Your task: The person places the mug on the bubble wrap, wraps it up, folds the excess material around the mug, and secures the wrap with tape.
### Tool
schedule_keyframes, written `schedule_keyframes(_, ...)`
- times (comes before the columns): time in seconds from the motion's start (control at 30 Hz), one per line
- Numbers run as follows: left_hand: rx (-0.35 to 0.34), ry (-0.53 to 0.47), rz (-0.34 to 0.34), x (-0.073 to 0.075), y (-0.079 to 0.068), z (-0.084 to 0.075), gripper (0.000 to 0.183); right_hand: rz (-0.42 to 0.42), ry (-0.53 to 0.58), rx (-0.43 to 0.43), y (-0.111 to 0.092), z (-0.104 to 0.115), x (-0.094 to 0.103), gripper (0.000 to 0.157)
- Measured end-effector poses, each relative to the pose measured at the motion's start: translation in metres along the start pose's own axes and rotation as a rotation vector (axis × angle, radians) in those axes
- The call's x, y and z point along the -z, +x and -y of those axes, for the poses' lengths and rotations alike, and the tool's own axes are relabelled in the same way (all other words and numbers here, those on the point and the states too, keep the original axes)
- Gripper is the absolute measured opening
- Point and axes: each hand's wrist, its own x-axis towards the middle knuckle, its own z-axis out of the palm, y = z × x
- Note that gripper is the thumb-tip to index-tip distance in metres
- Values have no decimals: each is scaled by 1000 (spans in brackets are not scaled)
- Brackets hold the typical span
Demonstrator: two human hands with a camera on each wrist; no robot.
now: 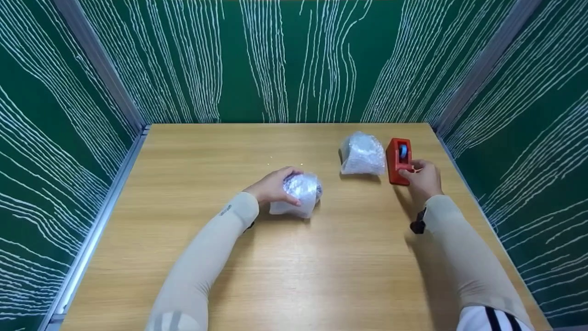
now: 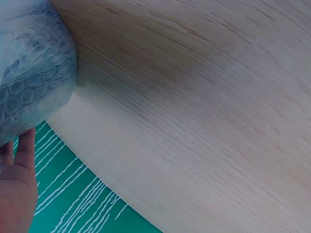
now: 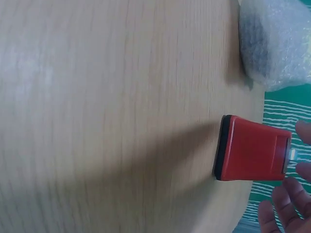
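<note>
My left hand (image 1: 279, 185) grips a rounded bubble-wrapped bundle (image 1: 303, 189) from its left side, thumb toward the near side and fingers over the far side. In the left wrist view, the bundle (image 2: 36, 73) covers part of that hand (image 2: 17, 189), and what is inside the wrap is hidden. At the far right of the table, my right hand (image 1: 423, 179) is at the red tape dispenser (image 1: 398, 161), which carries a blue roll. Seen from the right wrist, thumb and fingers (image 3: 291, 194) are spread apart close to the top of the dispenser (image 3: 255, 150).
A second bubble-wrapped bundle (image 1: 363, 154) stands just left of the dispenser. The wooden table (image 1: 312, 271) is bordered by green walls (image 1: 294, 59) with white wavy lines and by grey metal rails (image 1: 87, 239) at the sides.
</note>
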Motion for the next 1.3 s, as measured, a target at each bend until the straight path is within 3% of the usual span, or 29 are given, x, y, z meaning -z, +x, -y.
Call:
schedule_keyframes(0.27,22,10,12,-3,0,0,95,49,5,-42,-11,4,3,66)
schedule_keyframes(0.57,2,-6,4,-1,0,0,94,66,175,-81,-12,11,3,61)
schedule_keyframes(0.87,0,1,15,-4,2,0,93,-25,221,-141,-8,14,2,50)
schedule_keyframes(1.03,-24,12,14,-4,4,1,91,-102,231,-121,2,13,1,41)
schedule_keyframes(1.3,-4,-2,0,1,1,6,92,-66,332,-146,0,23,0,37)
